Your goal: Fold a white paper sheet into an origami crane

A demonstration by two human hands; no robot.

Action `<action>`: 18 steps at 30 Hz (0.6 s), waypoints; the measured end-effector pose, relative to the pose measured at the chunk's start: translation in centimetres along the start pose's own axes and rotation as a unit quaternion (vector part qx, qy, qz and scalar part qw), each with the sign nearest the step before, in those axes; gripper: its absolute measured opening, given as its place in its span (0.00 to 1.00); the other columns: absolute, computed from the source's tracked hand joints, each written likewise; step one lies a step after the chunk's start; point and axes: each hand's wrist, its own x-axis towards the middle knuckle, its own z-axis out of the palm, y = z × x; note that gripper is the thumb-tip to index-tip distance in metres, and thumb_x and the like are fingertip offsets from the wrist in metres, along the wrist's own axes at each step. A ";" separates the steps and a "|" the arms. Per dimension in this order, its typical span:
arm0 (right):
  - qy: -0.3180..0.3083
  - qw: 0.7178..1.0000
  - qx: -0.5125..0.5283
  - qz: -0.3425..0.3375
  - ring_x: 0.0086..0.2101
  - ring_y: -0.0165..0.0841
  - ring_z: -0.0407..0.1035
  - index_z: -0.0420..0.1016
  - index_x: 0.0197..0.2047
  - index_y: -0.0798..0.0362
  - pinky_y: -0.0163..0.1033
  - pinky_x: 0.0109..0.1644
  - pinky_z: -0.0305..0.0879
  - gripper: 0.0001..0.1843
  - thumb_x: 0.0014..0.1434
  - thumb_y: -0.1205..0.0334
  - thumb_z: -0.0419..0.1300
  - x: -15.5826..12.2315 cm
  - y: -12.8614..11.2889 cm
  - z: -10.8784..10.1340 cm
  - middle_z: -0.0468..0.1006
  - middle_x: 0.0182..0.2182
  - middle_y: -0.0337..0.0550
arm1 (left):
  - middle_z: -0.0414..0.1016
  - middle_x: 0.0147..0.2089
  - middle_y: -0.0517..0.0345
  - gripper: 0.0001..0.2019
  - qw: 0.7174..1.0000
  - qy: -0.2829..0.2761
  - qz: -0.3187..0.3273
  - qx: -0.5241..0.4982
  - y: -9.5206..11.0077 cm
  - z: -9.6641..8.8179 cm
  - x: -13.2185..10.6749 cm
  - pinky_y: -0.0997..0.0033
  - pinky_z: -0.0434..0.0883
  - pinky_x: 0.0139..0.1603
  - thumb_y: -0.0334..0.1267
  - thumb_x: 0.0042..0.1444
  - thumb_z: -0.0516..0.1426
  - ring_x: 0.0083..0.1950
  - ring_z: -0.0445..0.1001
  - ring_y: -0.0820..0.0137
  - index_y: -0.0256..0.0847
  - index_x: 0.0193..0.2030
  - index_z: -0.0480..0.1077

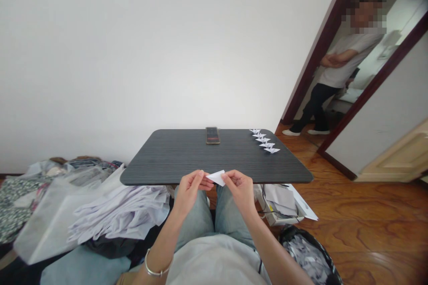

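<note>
A small folded white paper (217,177) is held between my two hands at the near edge of the dark table (180,156). My left hand (195,183) pinches its left end between thumb and fingers. On the other side, my right hand (239,184) grips the right end with its thumb in front. Several folded paper cranes (263,140) stand in a slanting row on the table's right side. A phone (212,135) lies near the back edge, at the middle.
Piled clothes (123,209) and a translucent plastic bag (56,213) lie to the left. Right of my legs are a white box (281,205) with papers and a black bag (309,254) of paper scraps. A person (344,62) leans in the doorway at right, arms folded.
</note>
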 end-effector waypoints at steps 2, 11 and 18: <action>-0.001 1.000 0.001 0.003 0.21 0.30 0.66 0.73 0.23 0.54 0.35 0.26 0.63 0.09 0.48 0.59 0.63 0.0 0.0 0.1 0.75 0.19 0.39 | 0.77 0.28 0.54 0.15 1.000 -0.001 0.009 0.009 -0.1 0.1 0.0 0.72 0.73 0.33 0.48 0.49 0.60 0.30 0.75 0.69 0.35 0.31 0.73; 0.015 0.999 0.027 0.014 0.21 0.30 0.66 0.74 0.22 0.55 0.35 0.27 0.63 0.09 0.46 0.59 0.65 -0.2 -0.1 0.3 0.75 0.18 0.39 | 0.77 0.28 0.56 0.08 0.998 0.031 0.044 0.026 -0.5 0.3 0.1 0.72 0.72 0.36 0.38 0.46 0.62 0.30 0.75 0.71 0.35 0.29 0.73; 0.046 0.997 0.062 0.023 0.20 0.28 0.65 0.74 0.21 0.55 0.34 0.27 0.62 0.08 0.45 0.60 0.66 -0.3 0.1 0.4 0.75 0.18 0.38 | 0.78 0.28 0.56 0.06 0.998 0.030 0.056 0.026 -0.3 0.6 -0.1 0.72 0.72 0.36 0.37 0.48 0.61 0.31 0.75 0.70 0.36 0.31 0.73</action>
